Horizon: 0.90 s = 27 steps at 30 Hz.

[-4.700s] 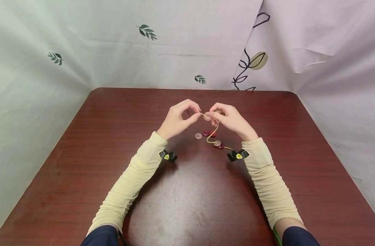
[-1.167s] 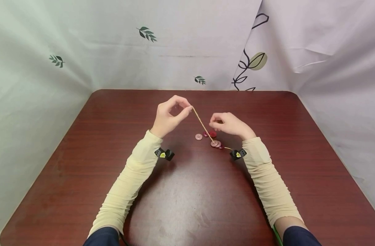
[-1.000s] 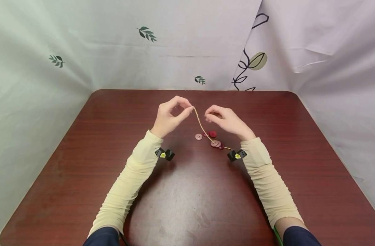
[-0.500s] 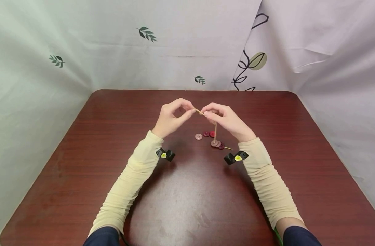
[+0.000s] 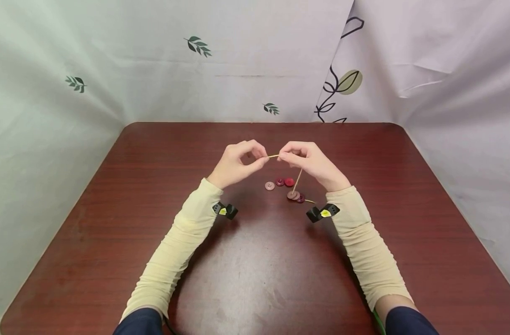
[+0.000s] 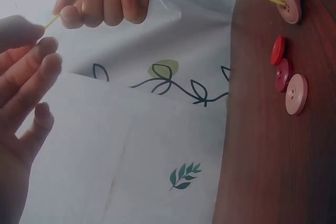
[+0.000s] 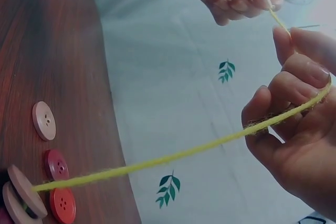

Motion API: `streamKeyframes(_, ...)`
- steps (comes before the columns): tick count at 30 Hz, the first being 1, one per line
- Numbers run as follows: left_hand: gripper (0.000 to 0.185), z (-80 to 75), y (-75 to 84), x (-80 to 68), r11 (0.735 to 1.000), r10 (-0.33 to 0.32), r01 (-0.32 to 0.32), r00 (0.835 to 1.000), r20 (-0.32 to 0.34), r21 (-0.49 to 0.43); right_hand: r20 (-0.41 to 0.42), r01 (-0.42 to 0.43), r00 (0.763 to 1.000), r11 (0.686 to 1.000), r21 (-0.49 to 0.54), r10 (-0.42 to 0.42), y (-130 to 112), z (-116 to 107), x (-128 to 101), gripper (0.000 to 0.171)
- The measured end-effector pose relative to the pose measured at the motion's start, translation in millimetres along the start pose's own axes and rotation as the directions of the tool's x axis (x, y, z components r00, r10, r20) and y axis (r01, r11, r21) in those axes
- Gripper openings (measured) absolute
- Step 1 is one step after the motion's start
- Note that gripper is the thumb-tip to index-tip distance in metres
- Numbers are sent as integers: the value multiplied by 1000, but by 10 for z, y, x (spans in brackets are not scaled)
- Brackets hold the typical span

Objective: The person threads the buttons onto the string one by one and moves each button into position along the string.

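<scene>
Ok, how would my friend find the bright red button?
On the big reddish-brown table, as the head camera sees it, look below the left hand and right hand for a short row of three buttons. The red button is at the row's right end. It's the only bright red one; the others are pale pink or darker.

String (image 7: 184, 152): yellow. Loose buttons: pink button (image 7: 44, 121), crimson button (image 7: 56, 165) and red button (image 7: 63, 206). Threaded buttons (image 5: 295, 196): two dusty pink, one dark wine. Table (image 5: 112, 223): reddish brown, darker wood-grain streaks. Backdrop (image 5: 246, 56): greyish white, printed with dark green leaf sprigs; one panel shows a black line-drawn stem with an olive-green leaf. Sleeves (image 5: 188, 228): pale yellow. Shirt (image 5: 142, 322): navy. Wrist cameras (image 5: 231, 212): black, yellow mark. Cord (image 5: 378, 321): green.
</scene>
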<state>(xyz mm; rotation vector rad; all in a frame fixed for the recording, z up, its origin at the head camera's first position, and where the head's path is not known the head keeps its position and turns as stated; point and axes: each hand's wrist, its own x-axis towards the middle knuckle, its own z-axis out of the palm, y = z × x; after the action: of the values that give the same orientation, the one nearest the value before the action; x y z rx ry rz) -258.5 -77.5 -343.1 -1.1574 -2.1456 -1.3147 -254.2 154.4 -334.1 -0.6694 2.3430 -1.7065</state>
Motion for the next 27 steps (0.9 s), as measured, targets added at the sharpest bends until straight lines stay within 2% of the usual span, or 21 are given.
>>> streamKeyframes(6, 10, -1, -24, 0, 997, -73, 72, 991, 109, 22, 2, -4, 1000, 1000, -15, 4, 19, -3, 19, 11)
streamKeyframes(8, 15, 4, -45, 3, 994, -110, 106, 984, 143, 35, 2, -10, 1000, 1000, -25, 10, 23, -2, 22, 13)
streamKeyframes(11, 24, 23, -84, 8, 983, -173, 158, 963, 205, 89, 4, -20, 1000, 999, -36, 20, 22, 2, 18, 15)
streamKeyframes(14, 31, 55, -130, 10, 962, -257, 216, 923, 286, 168, 6, -23, 1000, 999, -41, 24, 21, 4, 14, 14)
streamKeyframes(18, 38, 117, -192, -1, 926, -363, 281, 846, 390, 252, 10, -17, 1000, 999, -29, 17, 11, 1, 5, 9)
streamKeyframes(21, 41, 182, -228, -25, 904, -411, 298, 800, 438, 306, 17, -22, 1000, 1000, -21, 22, 2, 1, 1, 9)
streamKeyframes(27, 40, 322, -310, -97, 865, -477, 287, 728, 493, 412, 28, -34, 999, 998, -60, 35, 6, -3, 13, 12)
